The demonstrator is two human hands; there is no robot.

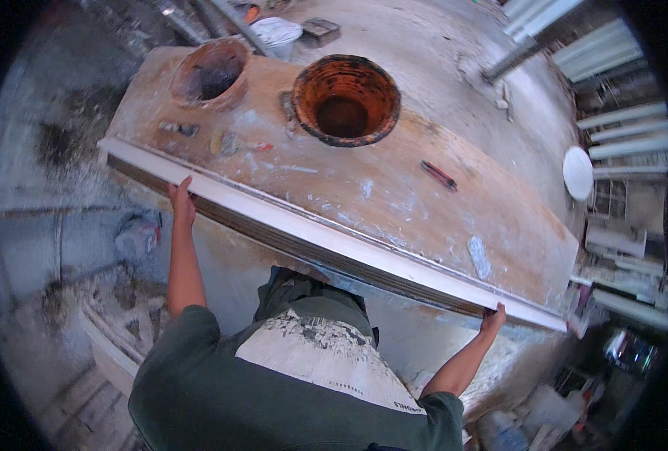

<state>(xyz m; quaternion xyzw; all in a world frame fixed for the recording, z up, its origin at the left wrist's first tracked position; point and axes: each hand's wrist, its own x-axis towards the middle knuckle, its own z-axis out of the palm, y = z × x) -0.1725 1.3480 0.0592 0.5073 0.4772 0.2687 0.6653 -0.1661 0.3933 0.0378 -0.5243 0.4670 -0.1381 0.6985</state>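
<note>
Seen from above, w/ two bare arms up from the bottom, one each side. Far left: grey dusty floor (41,225), w/ one pale wood piece (108,353) lying low down near the left elbow. Left hand (182,201) wrapped round the near edge of one long white strip (326,237), fingers curled over it, holding on. Strip lying along the front edge of one big brown board (394,195), touching it, slanting from upper left down to lower right. On the board's left end: one dull brown pot (212,73), round, open on top, dark inside. Just in front of it, a few small bits (221,141), too small to tell what. Next, nearer the middle: one bright orange pot (346,99), bigger, black rim, deep dark hole. Two pots in all, near each other but not touching. Behind them, one white bucket (278,34) on the floor. Right of the orange pot: one thin red and black tool (439,175) flat on the board, well apart from both hands. Lower right on the board: one small pale scrap (479,257), near the strip. Right hand (492,319) gripping the strip's right end from below, fingers closed on it. Far right: one white round disc (577,173), and a stack of pale slats (623,131), approx five or six, hard to count. White splashes all over the board. Nothing between hands and strip.
</note>
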